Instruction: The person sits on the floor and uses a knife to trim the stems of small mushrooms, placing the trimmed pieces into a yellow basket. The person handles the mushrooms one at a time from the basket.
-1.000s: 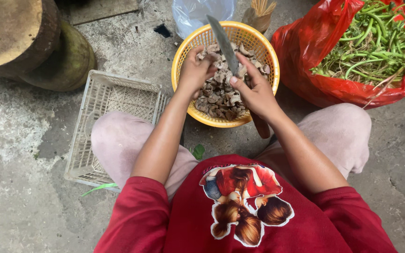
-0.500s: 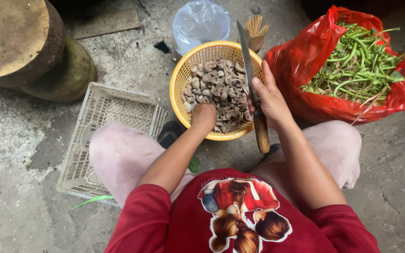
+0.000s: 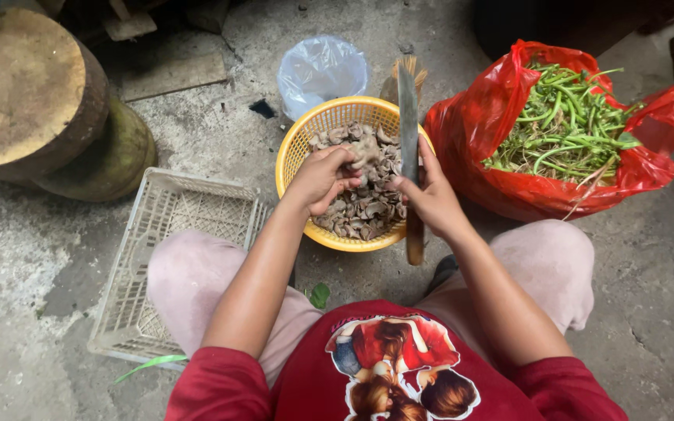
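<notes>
- Rough grey concrete floor (image 3: 649,327) runs under everything, stained and cracked, with the person crouched low over a round yellow plastic basket (image 3: 294,152) of brown, curled mushroom-like pieces (image 3: 368,210).
- Left hand (image 3: 323,178) hovers over the basket's middle, fingers curled shut around one pale brown piece (image 3: 364,150) lifted just clear of the heap.
- Right hand (image 3: 431,195) sits at the basket's right rim, fingers wrapped around a long steel-bladed knife with a wooden handle (image 3: 409,117); the blade points away across the basket, the handle end hangs down past the near rim.
- Risk, as I judge it: the blade lies just beside the left fingers, so a slip could nick them; the light basket could also tip if pressed on its edge.
- Right of the basket, touching it, a red plastic bag of green stalks (image 3: 563,132) crowds the knife arm.
- Behind the basket stands a clear plastic bag (image 3: 321,70); left of it lies a white slatted plastic crate (image 3: 173,257), and further left a round wooden chopping block (image 3: 25,86).
</notes>
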